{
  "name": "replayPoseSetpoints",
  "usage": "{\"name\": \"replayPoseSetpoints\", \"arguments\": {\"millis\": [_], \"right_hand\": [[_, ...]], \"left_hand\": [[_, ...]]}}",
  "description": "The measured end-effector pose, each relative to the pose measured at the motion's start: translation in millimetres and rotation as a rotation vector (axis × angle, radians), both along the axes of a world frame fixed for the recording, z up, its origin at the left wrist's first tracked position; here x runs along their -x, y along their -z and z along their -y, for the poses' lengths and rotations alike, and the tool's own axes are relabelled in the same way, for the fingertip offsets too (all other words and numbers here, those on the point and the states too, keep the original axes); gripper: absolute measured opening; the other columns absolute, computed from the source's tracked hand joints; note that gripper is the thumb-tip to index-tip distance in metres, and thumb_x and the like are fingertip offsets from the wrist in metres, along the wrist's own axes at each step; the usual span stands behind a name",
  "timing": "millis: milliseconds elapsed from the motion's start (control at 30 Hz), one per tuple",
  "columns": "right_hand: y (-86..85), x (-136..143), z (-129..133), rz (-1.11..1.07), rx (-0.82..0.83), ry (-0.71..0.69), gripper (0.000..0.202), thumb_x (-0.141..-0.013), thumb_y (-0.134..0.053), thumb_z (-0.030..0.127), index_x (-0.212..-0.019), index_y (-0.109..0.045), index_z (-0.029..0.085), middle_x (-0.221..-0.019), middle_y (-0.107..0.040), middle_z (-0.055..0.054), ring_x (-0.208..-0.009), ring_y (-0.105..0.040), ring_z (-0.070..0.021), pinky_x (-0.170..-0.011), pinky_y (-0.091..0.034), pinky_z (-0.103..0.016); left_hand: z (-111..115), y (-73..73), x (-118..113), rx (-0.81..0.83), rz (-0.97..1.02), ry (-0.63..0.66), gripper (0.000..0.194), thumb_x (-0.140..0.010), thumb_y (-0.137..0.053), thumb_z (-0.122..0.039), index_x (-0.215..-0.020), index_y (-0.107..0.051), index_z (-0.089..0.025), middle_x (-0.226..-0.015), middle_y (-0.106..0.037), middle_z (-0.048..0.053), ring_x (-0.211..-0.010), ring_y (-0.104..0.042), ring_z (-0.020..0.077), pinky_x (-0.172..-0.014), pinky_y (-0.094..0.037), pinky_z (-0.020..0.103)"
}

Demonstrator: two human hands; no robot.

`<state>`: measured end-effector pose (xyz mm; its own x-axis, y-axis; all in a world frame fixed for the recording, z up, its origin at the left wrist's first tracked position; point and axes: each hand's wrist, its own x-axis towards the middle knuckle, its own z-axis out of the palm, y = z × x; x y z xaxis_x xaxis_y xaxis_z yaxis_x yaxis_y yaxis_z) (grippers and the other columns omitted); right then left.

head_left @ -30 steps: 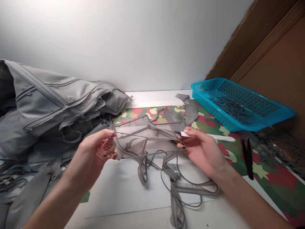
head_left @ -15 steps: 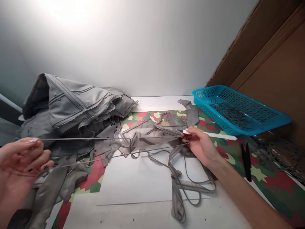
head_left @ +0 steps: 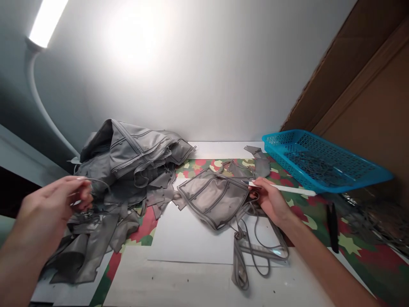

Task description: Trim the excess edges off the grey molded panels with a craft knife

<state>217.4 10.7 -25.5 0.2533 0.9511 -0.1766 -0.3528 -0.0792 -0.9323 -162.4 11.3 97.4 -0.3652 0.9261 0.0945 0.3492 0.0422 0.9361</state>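
My left hand (head_left: 68,194) is at the left, above grey scraps, its fingers pinching a thin grey strip (head_left: 102,183) that curls off to the right. My right hand (head_left: 268,196) holds a white-handled tool (head_left: 294,190) pointing left, its tip by the edge of a grey stitched piece (head_left: 214,196). This piece lies spread over the white paper (head_left: 188,238), with dark trim along its edges. Below my right hand hang and lie loops of grey cord and trim (head_left: 239,268).
A grey fabric pile (head_left: 137,149) stands at the back left beside a lamp (head_left: 44,106). A blue basket (head_left: 361,175) with thin strips is at the right. Black scissors (head_left: 332,226) lie nearer. Grey scraps (head_left: 96,247) cover the lower left.
The long strands stretched between my hands are gone; a short strip curls from my left hand. The grey piece now lies spread out. The view has shifted, showing the lamp.
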Motion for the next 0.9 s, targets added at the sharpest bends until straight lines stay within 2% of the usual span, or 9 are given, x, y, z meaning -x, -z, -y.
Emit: {"name": "replayPoseSetpoints", "arguments": {"millis": [100,267,433,500,600,700,767,800,900], "right_hand": [[-3.1,1,3,0.087,-0.007,-0.019,0.024,-0.083,-0.055,0.025,-0.063,-0.048,0.014,-0.06,-0.051,0.005,-0.05,-0.048,-0.0066,-0.044,-0.038,-0.018],[-1.5,-1,4,0.337,-0.024,0.031,0.023,-0.076,-0.059,0.031,-0.062,-0.048,0.016,-0.059,-0.052,0.004,-0.048,-0.046,-0.0082,-0.046,-0.036,-0.021],[1.4,-2,4,0.703,-0.077,0.224,0.019,-0.067,-0.057,0.029,-0.054,-0.047,0.021,-0.05,-0.048,0.003,-0.049,-0.042,-0.0147,-0.05,-0.029,-0.027],[0.8,-1,6,0.827,-0.098,0.27,0.017,-0.068,-0.055,0.028,-0.055,-0.048,0.022,-0.049,-0.049,0.002,-0.051,-0.041,-0.016,-0.052,-0.028,-0.028],[-1.2,0,8,0.952,-0.108,0.285,0.017,-0.071,-0.053,0.028,-0.056,-0.047,0.022,-0.051,-0.05,0.001,-0.051,-0.041,-0.0167,-0.054,-0.027,-0.029],[-3.3,2,9,1.026,-0.105,0.275,0.017,-0.073,-0.051,0.028,-0.058,-0.047,0.022,-0.055,-0.054,-0.001,-0.054,-0.045,-0.0176,-0.054,-0.028,-0.029],[-4.0,3,10,1.059,-0.108,0.264,0.017,-0.074,-0.05,0.028,-0.058,-0.048,0.022,-0.057,-0.056,-0.001,-0.055,-0.047,-0.0178,-0.054,-0.03,-0.028],[-4.1,4,11,1.073,-0.111,0.261,0.016,-0.074,-0.049,0.027,-0.059,-0.048,0.022,-0.057,-0.056,-0.001,-0.055,-0.048,-0.0179,-0.055,-0.03,-0.028],[-3.5,5,12,1.113,-0.125,0.259,0.015,-0.074,-0.049,0.026,-0.06,-0.048,0.021,-0.058,-0.057,-0.002,-0.056,-0.049,-0.0178,-0.056,-0.032,-0.027]], "left_hand": [[1,-7.4,-24,0.032,-0.027,0.095,0.009,-0.067,-0.06,-0.021,-0.06,-0.056,-0.016,-0.058,-0.05,-0.003,-0.058,-0.044,0.0101,-0.051,-0.037,0.016],[-5,-20.2,-52,-0.091,-0.107,0.233,0.015,-0.071,-0.06,-0.03,-0.064,-0.061,-0.017,-0.062,-0.055,-0.003,-0.065,-0.049,0.011,-0.064,-0.043,0.016],[-17,-29.8,-80,-0.074,-0.341,0.319,0.023,-0.073,-0.059,-0.038,-0.076,-0.066,-0.018,-0.062,-0.058,-0.004,-0.061,-0.051,0.0092,-0.055,-0.038,0.013],[-25,-24.9,-87,-0.048,-0.48,0.396,0.025,-0.075,-0.056,-0.039,-0.079,-0.068,-0.018,-0.057,-0.056,-0.005,-0.054,-0.048,0.0081,-0.048,-0.033,0.013],[-35,-10.0,-92,0.032,-0.545,0.533,0.021,-0.07,-0.06,-0.035,-0.069,-0.07,-0.017,-0.046,-0.053,-0.004,-0.044,-0.042,0.0081,-0.041,-0.029,0.015],[-30,1.4,-92,0.235,-0.531,0.788,0.017,-0.066,-0.064,-0.032,-0.06,-0.072,-0.018,-0.048,-0.061,0.001,-0.043,-0.051,0.012,-0.04,-0.036,0.017],[-20,3.6,-90,0.458,-0.448,0.988,0.02,-0.072,-0.06,-0.034,-0.074,-0.075,-0.02,-0.065,-0.071,0.005,-0.06,-0.064,0.0178,-0.052,-0.047,0.02],[-15,3.7,-88,0.533,-0.404,1.044,0.022,-0.075,-0.058,-0.035,-0.083,-0.074,-0.022,-0.075,-0.072,0.007,-0.071,-0.066,0.0197,-0.061,-0.049,0.021],[-6,5.7,-80,0.569,-0.339,1.054,0.028,-0.078,-0.055,-0.036,-0.098,-0.07,-0.023,-0.089,-0.072,0.008,-0.089,-0.065,0.0219,-0.074,-0.049,0.023]]}}
